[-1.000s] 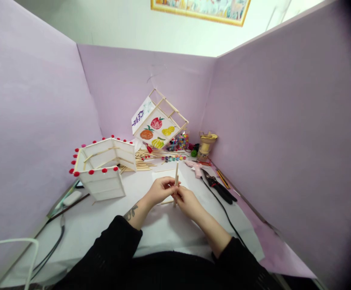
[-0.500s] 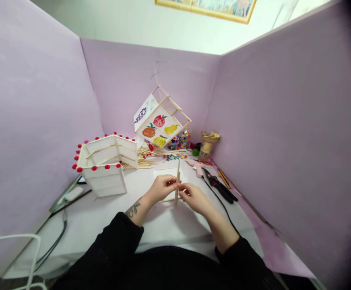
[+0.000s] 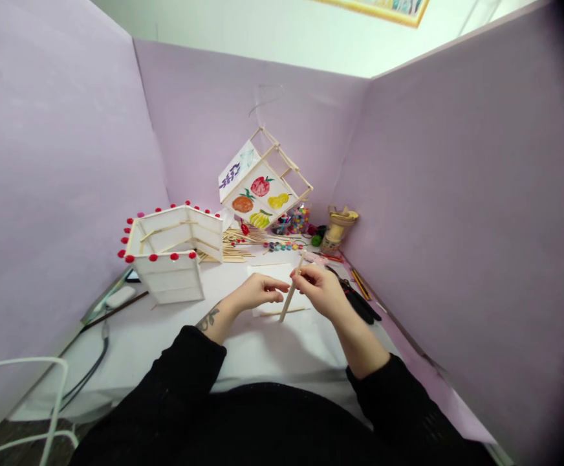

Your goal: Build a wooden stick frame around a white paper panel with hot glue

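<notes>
Between the fingers of my right hand [image 3: 317,288] is a thin wooden stick [image 3: 288,303], tilted with its upper end to the right. I cannot tell whether it is one stick or two held together. Just left of it is my left hand [image 3: 261,290], fingers apart and holding nothing, its fingertips close to the stick. Below and behind both hands lies a white sheet of paper [image 3: 262,272]. Another wooden stick [image 3: 270,314] lies along the sheet's near edge.
At the left stands a white panelled frame [image 3: 168,278] edged with red pompoms. A fruit-painted lantern [image 3: 257,194] hangs at the back, above loose sticks [image 3: 236,252]. Black-handled pruners [image 3: 362,305], a pink glue gun [image 3: 315,258] and pencils [image 3: 361,285] lie at right. Purple walls [image 3: 204,116] enclose the table.
My left hand has let go of the stick and moved slightly left. My right hand has risen with the stick, which now leans to the right. The camera view has tilted down.
</notes>
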`<state>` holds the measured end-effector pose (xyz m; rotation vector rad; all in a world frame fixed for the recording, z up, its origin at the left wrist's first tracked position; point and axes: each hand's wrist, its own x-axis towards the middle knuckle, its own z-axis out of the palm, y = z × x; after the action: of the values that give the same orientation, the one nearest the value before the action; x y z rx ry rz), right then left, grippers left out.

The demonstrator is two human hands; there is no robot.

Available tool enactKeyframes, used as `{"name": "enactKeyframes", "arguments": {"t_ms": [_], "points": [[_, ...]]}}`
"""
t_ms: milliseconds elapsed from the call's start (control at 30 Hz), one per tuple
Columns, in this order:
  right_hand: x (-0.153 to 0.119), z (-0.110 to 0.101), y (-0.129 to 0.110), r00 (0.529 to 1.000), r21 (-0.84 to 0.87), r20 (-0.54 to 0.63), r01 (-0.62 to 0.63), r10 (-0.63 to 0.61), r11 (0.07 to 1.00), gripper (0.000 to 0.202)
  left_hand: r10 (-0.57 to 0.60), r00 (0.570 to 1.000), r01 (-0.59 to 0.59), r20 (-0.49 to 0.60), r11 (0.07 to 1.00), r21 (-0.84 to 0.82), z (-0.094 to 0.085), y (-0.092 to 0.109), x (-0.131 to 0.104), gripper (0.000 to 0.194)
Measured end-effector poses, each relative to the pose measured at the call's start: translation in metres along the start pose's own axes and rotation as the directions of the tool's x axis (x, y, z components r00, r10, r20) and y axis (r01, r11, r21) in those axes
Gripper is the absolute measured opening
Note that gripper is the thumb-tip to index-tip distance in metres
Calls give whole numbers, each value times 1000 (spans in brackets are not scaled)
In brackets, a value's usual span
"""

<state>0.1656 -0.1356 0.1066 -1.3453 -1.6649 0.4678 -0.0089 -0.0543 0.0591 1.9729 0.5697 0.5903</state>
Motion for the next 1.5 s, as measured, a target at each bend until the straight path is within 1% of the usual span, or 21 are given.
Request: {"name": "enactKeyframes", "arguments": {"t_ms": [67, 133, 200, 300, 367, 433, 500, 567, 667, 767, 833, 900, 967, 1033, 1167, 1233, 1333, 1500], "points": [[0, -1, 3, 1000, 21, 10, -11, 11, 1000, 17, -10, 996, 6, 89, 999, 45, -2, -3, -1, 30], [0, -1, 4, 1000, 26, 12, -14, 14, 1000, 17, 6, 991, -14, 133, 998, 59, 1, -5, -1, 26], [1, 0, 4, 1000, 31, 12, -12, 12, 999, 16, -3, 989, -4, 148, 999, 49, 8, -6, -1, 24], [1, 1, 3, 1000, 39, 9, -8, 8, 999, 16, -42, 989, 37, 142, 999, 35, 17, -7, 0, 24], [0, 0, 1, 1000, 30, 8, 11, -11, 999, 16, -38, 992, 33, 118, 999, 41, 20, -8, 0, 22], [-2, -1, -1, 998, 5, 11, 58, -58, 998, 16, -11, 996, 6, 85, 998, 59, 22, -10, 0, 20], [-3, -3, -2, 994, -21, 18, 108, -107, 994, 16, 18, 998, -23, 59, 997, 78, 24, -10, 0, 21], [-5, -4, -2, 991, -40, 25, 133, -132, 990, 16, 32, 999, -36, 42, 995, 97, 25, -11, -1, 23], [-6, -4, 3, 991, -61, 22, 133, -132, 989, 15, 35, 999, -39, 35, 991, 131, 27, -10, -1, 24], [-7, -4, 7, 994, -32, 16, 108, -107, 994, 16, 67, 997, -73, 38, 982, 175, 25, -7, 1, 21], [-7, -4, 9, 995, -16, 10, 101, -101, 995, 16, 110, 994, -105, -18, 979, 173, 24, -3, 1, 21], [-6, -4, 9, 994, -26, -5, 111, -112, 993, 15, 129, 986, -118, -105, 987, 107, 26, 1, 2, 24], [-6, -4, 8, 992, -46, -19, 125, -126, 991, 14, 107, 981, -107, -162, 994, 11, 31, 3, 1, 23], [-6, -4, 6, 991, -53, -26, 127, -128, 990, 14, 87, 978, -96, -191, 995, -38, 39, 3, 1, 23], [-9, -2, 6, 993, -39, -56, 103, -105, 994, 14, 79, 961, -82, -264, 997, -2, 52, 3, -2, 24], [-11, 0, 6, 992, -25, -72, 100, -102, 995, 14, 79, 958, -76, -276, 997, 21, 55, 6, -3, 24], [-13, 1, 6, 987, -33, -101, 121, -123, 992, 14, 103, 953, -100, -283, 995, 27, 55, 10, -3, 25], [-13, 2, 5, 983, -46, -106, 147, -152, 988, 13, 138, 942, -127, -307, 990, 58, 55, 12, -3, 23]]}}
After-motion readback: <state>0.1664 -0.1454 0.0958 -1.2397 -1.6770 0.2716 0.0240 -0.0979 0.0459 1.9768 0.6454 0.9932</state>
